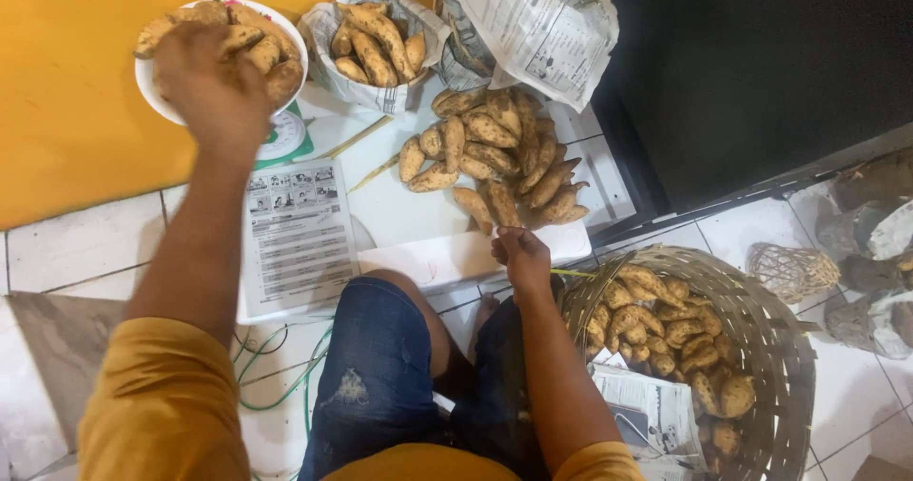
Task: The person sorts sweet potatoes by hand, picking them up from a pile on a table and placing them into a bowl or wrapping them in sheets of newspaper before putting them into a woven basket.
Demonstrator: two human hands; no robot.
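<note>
My left hand (207, 80) reaches over a white bowl (152, 86) heaped with brown tubers (257, 48); its fingers curl down among them and what it grips is hidden. The bowl sits on a small kitchen scale (283, 139). My right hand (520, 253) rests by the near edge of a loose pile of tubers (495, 148) on a white board (418, 220); its fingers are bent at the pile's edge, and I cannot tell if it holds one.
A newspaper-lined bundle of tubers (371, 39) stands beside the bowl. A woven basket (775, 338) with more tubers is at my right. A printed sheet (297, 239), crumpled newspaper (533, 25), a green cable (300, 381) and a dark cabinet (761, 72) surround me on the tiled floor.
</note>
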